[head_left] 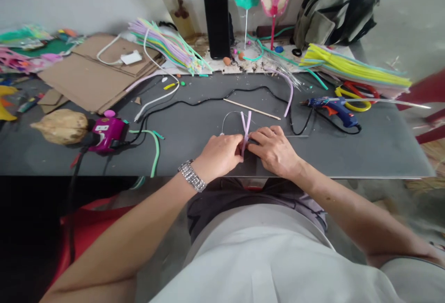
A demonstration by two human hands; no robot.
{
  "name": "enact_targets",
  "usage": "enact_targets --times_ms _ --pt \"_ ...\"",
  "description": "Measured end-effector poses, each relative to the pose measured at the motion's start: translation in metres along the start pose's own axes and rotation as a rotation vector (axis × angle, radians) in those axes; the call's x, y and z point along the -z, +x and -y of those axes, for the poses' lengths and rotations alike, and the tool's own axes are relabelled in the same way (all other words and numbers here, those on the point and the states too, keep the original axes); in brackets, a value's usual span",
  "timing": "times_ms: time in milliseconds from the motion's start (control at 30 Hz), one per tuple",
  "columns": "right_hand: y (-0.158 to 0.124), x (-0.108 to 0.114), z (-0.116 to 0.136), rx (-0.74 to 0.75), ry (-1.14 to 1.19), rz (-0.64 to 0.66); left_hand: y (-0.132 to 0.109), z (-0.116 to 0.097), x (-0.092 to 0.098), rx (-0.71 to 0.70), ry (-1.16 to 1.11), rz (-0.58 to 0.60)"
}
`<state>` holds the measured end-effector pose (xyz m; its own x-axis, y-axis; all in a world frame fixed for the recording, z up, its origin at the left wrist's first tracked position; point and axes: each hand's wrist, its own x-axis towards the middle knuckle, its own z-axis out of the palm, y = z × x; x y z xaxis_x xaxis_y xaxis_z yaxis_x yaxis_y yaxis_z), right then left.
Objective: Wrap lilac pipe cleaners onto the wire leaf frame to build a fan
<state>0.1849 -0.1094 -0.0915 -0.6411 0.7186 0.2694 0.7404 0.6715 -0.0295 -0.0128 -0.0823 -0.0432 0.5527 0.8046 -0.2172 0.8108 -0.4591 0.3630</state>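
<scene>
Near the table's front edge, my left hand (222,154) is closed on a lilac pipe cleaner (245,129), whose two upper ends spread in a V. My right hand (274,151) touches the same piece from the right, its fingers bent and pressed together around its middle. A thin wire loop (233,114) curves up beside my left hand. Behind both hands a thin wooden stick (252,108) lies on the table. Another lilac pipe cleaner (290,92) lies curved farther back.
A blue glue gun (339,110) and scissors (352,99) lie right; a magenta power adapter (108,134) sits left. A black cable (194,104) crosses the grey table (194,154). Behind stand a phone (218,27), cardboard (93,71) and pipe cleaner bundles (167,46).
</scene>
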Motion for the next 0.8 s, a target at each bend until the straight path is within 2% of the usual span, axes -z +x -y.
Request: enact_targets --times_ms 167,533,633,800 --pt "0.0 -0.001 0.0 0.013 -0.008 -0.025 -0.002 0.004 -0.001 -0.007 -0.151 -0.016" --pt "0.0 -0.002 0.0 -0.001 0.007 -0.031 -0.006 0.001 -0.003 0.007 -0.107 -0.033" --pt "0.0 -0.002 0.0 -0.005 0.02 -0.022 -0.008 0.0 -0.006 -0.049 -0.037 -0.08" --pt "-0.002 -0.002 -0.001 0.003 0.035 -0.031 -0.014 0.003 -0.017 -0.176 0.025 -0.222"
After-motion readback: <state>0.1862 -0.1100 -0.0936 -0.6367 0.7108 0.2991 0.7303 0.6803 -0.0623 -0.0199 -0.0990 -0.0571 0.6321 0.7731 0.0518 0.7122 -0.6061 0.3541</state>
